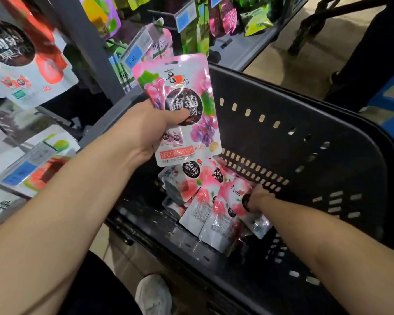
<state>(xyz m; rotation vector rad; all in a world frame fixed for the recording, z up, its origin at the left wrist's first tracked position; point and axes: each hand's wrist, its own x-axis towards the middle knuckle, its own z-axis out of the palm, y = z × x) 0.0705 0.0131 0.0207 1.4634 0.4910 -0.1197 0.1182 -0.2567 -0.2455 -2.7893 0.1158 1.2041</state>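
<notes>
My left hand (pixel 146 130) grips a pink grape jelly pouch (pixel 182 92) upright above the near left corner of a black plastic shopping basket (pixel 305 123), thumb pressed on its front. Deep in the basket my right hand (pixel 257 196) holds a peach-printed pouch (pixel 231 202) at the right side of a pile of several similar pink and white pouches (pixel 198 194). The fingers of my right hand are partly hidden behind that pouch.
Store shelves on the left carry hanging snack pouches (pixel 30 64) and blue price tags (pixel 134 54). More green and pink pouches (pixel 223 19) hang at the top. My white shoe (pixel 155 294) stands on the floor below the basket. A person's dark legs (pixel 373 53) stand at the right.
</notes>
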